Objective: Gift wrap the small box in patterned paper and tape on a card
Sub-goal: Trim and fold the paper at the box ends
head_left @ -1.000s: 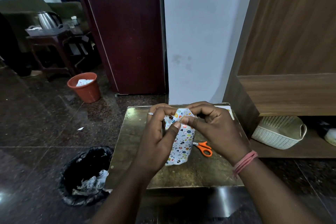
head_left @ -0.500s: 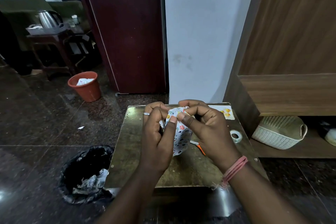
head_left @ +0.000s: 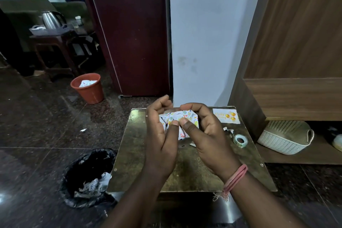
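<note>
The small box wrapped in white patterned paper [head_left: 182, 116] is held above the middle of the small gold-topped table [head_left: 140, 153]. My left hand [head_left: 161, 131] grips its left side, thumb pressed on the near face. My right hand [head_left: 205, 131] grips the right side, its thumb beside the left thumb on the paper. Most of the box is hidden by my fingers. A white card with yellow balloons [head_left: 226, 116] lies flat at the table's far right corner. A clear tape roll [head_left: 240, 140] lies on the table's right edge.
A black-lined bin [head_left: 87, 177] with paper scraps stands left of the table. An orange bucket [head_left: 87, 88] sits farther back on the dark floor. A white woven basket [head_left: 286, 138] rests on a low wooden shelf to the right. Paper scraps [head_left: 228, 130] lie near the tape.
Both hands turned the wrapped box from upright lengthwise to lying sideways and raised it slightly. The scissors seen earlier are now hidden behind my right hand; the tape roll and card came into sight.
</note>
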